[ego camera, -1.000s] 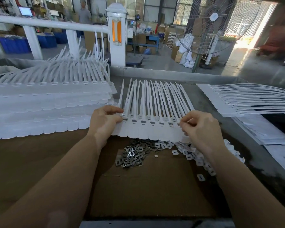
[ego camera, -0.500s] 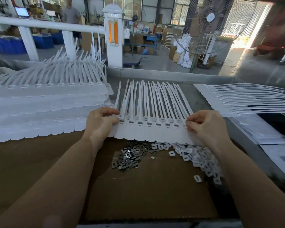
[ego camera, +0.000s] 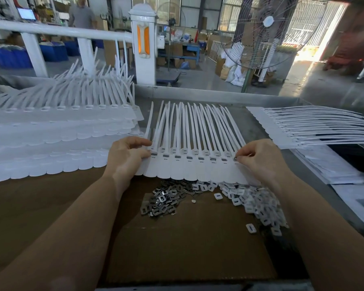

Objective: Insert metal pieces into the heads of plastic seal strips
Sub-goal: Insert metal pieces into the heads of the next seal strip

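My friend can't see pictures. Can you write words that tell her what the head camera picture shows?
Two hands work on a fanned row of white seal strips: the left hand holds its left end, and the right hand pinches a small metal piece at the rightmost head. Loose metal pieces and white plastic bits lie nearer on brown cardboard.

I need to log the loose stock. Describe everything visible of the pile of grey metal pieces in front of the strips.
The pile of metal pieces is a loose, jumbled heap of small flat grey clips, shiny like stamped steel, each roughly rectangular with a slot cut through it. It lies on the brown cardboard sheet, just nearer the person than the row of white seal strips. On its right it meets a spread of white plastic pieces. Neither hand touches it.
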The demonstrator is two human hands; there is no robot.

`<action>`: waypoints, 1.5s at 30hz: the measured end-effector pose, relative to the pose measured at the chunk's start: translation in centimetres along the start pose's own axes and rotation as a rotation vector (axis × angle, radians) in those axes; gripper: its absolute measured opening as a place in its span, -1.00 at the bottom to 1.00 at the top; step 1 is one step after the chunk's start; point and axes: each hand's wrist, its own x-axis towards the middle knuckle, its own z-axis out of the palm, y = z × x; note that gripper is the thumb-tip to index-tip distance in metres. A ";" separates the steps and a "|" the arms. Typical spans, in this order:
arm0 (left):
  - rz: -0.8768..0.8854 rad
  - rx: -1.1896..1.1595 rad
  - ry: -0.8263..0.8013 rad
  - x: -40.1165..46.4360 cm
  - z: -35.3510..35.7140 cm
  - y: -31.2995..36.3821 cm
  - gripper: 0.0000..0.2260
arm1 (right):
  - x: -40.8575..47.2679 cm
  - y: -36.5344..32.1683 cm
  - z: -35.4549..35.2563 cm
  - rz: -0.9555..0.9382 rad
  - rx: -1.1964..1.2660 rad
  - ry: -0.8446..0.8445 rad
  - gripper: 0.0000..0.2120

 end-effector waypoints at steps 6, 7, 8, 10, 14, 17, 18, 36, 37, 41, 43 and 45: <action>0.003 0.000 0.000 0.0 0.0 0.0 -0.77 | 0.2 0.0 0.2 0.002 -0.028 -0.023 -0.89; 0.004 0.002 -0.001 0.0 0.0 0.0 -0.77 | 0.2 0.0 0.2 0.001 -0.035 -0.024 -0.88; 0.003 -0.001 -0.002 0.1 0.0 0.0 -0.76 | 0.2 0.0 0.2 -0.002 -0.040 -0.021 -0.87; -0.005 -0.014 -0.004 0.1 0.0 0.0 -0.76 | 0.1 -0.1 0.1 -0.005 -0.042 -0.007 -0.85; -0.004 -0.011 -0.006 0.1 -0.1 0.0 -0.76 | -0.2 -0.6 -0.2 -0.013 -0.030 0.076 -0.84; 0.002 -0.017 -0.006 0.1 -0.1 0.0 -0.75 | -0.8 -1.5 -0.1 -0.041 0.015 0.123 -0.84; 0.004 -0.018 -0.006 0.1 -0.1 0.0 -0.75 | -1.1 -1.9 0.0 -0.056 0.034 0.129 -0.85; -0.016 -0.016 0.004 0.0 0.0 0.1 -0.75 | -3.0 -1.2 1.1 0.050 -0.207 0.180 -0.72; -0.016 -0.017 0.003 0.0 0.0 0.1 -0.75 | -3.0 -1.2 1.2 0.055 -0.226 0.168 -0.73; -0.022 -0.025 -0.001 -0.1 0.0 0.3 -0.77 | -2.9 -1.3 1.3 0.083 -0.279 0.077 -0.72; -0.022 -0.025 0.000 -0.2 0.0 0.3 -0.78 | -2.9 -1.4 1.2 0.072 -0.261 0.084 -0.71; -0.022 -0.022 0.002 -0.2 0.0 0.4 -0.78 | -3.0 -1.6 1.1 0.019 -0.204 0.112 -0.69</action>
